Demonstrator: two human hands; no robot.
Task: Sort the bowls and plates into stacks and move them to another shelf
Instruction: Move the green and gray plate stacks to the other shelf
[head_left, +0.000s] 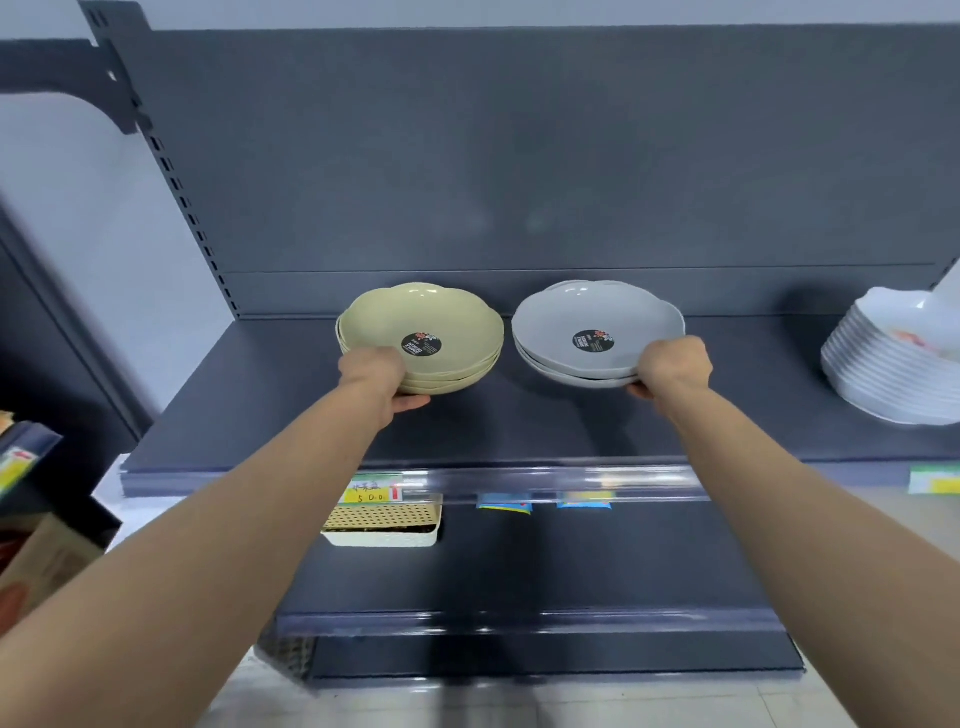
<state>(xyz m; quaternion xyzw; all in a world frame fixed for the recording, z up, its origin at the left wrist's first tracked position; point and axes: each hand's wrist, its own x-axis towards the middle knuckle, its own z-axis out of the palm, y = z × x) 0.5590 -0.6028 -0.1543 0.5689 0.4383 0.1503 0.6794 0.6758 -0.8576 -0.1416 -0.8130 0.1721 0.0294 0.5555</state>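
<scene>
My left hand grips the near edge of a stack of green bowls, fingers curled over the rim and thumb under it, above the dark shelf. My right hand clamps the near right edge of a stack of grey bowls just right of the green ones. Each top bowl carries a round black sticker, its writing too blurred to read. A stack of white plates sits far right. A price tag on the shelf edge reads "5.0.0".

upper shelf: dark grey, clear price rail along front edge | on it: green bowl stack left of centre, grey bowl stack just beside it, white plate stack far right, tilted | lower shelf: cream perforated tray at left
</scene>
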